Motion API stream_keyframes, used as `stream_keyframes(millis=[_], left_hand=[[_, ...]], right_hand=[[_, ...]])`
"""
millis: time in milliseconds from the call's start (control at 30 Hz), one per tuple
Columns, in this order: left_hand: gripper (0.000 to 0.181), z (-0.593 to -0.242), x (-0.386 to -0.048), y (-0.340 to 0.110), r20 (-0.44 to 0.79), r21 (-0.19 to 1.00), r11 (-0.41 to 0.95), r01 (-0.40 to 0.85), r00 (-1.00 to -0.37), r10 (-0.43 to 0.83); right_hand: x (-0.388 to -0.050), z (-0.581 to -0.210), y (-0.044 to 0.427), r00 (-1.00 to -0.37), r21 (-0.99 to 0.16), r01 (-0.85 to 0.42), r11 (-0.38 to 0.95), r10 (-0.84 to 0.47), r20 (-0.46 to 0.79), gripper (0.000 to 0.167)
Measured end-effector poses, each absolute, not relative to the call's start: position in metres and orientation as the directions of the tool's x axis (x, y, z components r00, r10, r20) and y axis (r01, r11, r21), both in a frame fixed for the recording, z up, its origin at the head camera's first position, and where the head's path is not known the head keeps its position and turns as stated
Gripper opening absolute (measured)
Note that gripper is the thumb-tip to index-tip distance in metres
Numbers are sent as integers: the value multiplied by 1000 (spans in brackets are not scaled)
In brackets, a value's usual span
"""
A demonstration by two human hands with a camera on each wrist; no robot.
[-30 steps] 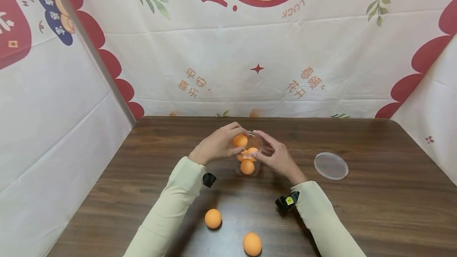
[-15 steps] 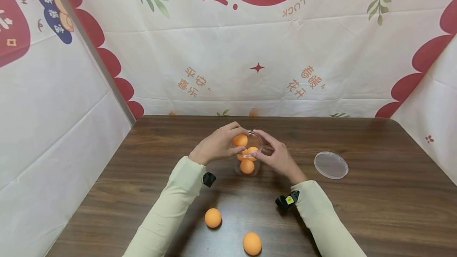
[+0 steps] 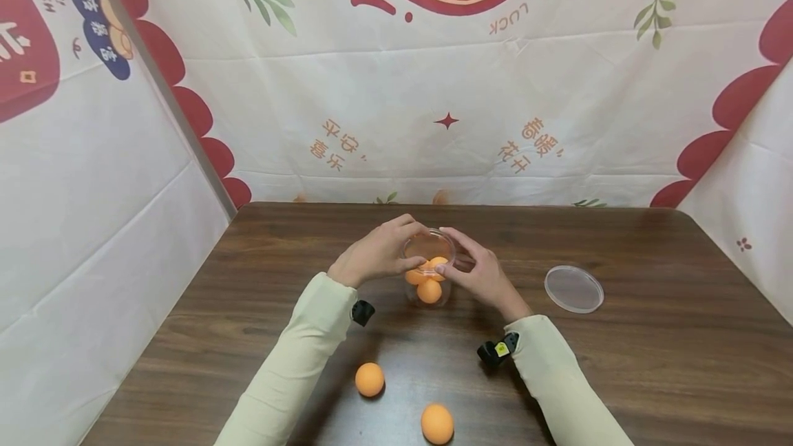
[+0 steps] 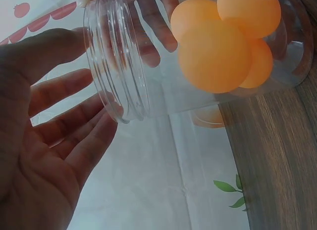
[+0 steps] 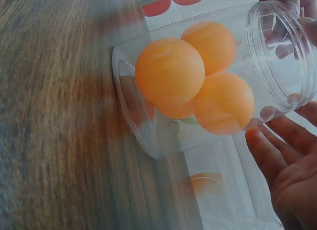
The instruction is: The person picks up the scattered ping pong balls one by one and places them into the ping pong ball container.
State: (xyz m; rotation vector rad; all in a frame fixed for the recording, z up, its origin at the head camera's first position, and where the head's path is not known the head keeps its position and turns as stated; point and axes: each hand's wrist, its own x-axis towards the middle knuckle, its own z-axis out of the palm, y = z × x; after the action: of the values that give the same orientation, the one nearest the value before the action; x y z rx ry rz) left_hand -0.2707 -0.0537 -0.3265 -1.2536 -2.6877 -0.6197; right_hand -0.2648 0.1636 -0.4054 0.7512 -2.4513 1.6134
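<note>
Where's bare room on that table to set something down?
The table is bare left of the left sleeve, and between the right sleeve, clear lid and right edge. Crowded: the left hand and right hand flank the jar of orange balls; two loose balls lie between the sleeves.

The jar [image 4: 161, 86] is flanked by the left hand [image 3: 381, 253] and the right hand [image 3: 480, 272], with four balls [image 4: 215, 57] contained in it. Nearer the person than the hands, two loose balls [image 3: 437, 424] are placed on the table [image 3: 669, 363]; right of the right hand, the lid [image 3: 574, 289] is laid.
</note>
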Motion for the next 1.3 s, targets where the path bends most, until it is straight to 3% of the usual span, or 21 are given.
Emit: stream_keyframes(millis=[800,1300], left_hand=[[36,-323,-259,-61,308,294,588,754,-657,688],[30,-315,-234,-71,357,265,565,781,-624,695]], right_hand=[[-264,-404,164,-865,-826,-472,309,-343,366,62],[-264,-404,164,-869,-824,-469,319,-334,366,62]])
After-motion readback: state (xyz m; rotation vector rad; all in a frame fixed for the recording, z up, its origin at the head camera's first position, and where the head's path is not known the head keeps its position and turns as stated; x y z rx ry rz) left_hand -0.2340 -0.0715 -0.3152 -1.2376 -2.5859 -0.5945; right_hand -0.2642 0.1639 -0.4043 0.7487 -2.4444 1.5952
